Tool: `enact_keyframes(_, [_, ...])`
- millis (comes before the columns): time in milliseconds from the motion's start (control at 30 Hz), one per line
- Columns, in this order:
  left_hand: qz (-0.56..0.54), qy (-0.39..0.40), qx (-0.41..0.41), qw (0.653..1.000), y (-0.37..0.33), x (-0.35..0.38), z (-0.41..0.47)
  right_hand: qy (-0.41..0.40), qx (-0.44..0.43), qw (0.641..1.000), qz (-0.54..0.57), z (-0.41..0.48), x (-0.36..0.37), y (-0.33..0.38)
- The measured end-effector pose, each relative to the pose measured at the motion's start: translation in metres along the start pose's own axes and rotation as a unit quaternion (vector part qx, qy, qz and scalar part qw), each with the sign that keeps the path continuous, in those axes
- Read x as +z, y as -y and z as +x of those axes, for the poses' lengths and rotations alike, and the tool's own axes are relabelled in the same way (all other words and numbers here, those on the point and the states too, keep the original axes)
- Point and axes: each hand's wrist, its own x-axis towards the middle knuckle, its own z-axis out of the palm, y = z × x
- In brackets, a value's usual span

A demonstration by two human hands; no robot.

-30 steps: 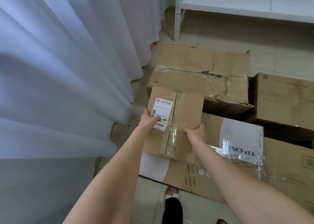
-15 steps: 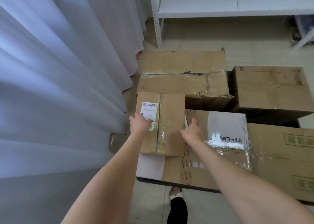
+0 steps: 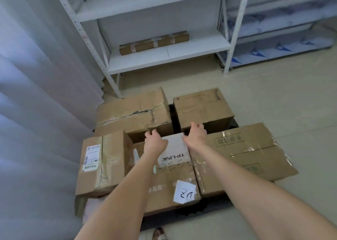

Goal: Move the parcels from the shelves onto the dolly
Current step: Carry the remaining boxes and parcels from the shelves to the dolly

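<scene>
Five brown cardboard parcels crowd the dolly (image 3: 215,207): at its left edge we see a labelled parcel (image 3: 104,164) with clear tape and a white shipping sticker, a crumpled parcel (image 3: 131,112) at the far left corner, a TP-LINK box (image 3: 175,174) in the middle, a smaller box (image 3: 202,108) at the far right corner and a flat box (image 3: 242,157) along the right edge. Our left hand (image 3: 155,142) and right hand (image 3: 196,136) hover over the TP-LINK box's far edge, fingers loosely curled, gripping nothing. One long parcel (image 3: 154,42) lies on the shelf (image 3: 182,54) beyond.
</scene>
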Motion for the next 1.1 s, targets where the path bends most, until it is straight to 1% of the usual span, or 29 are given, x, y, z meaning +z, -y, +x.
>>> enact_keyframes(200, [0.008,0.012,0.098,0.995,-0.153,0.067,-0.058,-0.054,0.029,0.998,0.025,-0.014,-0.138,-0.110])
enact_keyframes(300, [0.012,0.019,0.140,0.990,-0.210,0.092,-0.077,-0.074,0.042,0.996,0.029,-0.022,-0.188,-0.153])
enact_keyframes(433, [0.031,0.028,0.170,0.985,-0.271,0.118,-0.091,-0.104,0.056,0.992,0.043,-0.020,-0.235,-0.194])
enact_keyframes(600, [0.041,0.043,0.202,0.978,-0.338,0.142,-0.089,-0.120,0.070,0.989,0.049,0.003,-0.282,-0.227])
enact_keyframes(900, [0.065,0.034,0.231,0.970,-0.459,0.157,-0.037,-0.126,0.083,0.988,-0.038,0.091,-0.378,-0.263])
enact_keyframes(1100, [0.080,0.024,0.243,0.967,-0.538,0.156,-0.012,-0.136,0.077,0.986,-0.050,0.147,-0.443,-0.282])
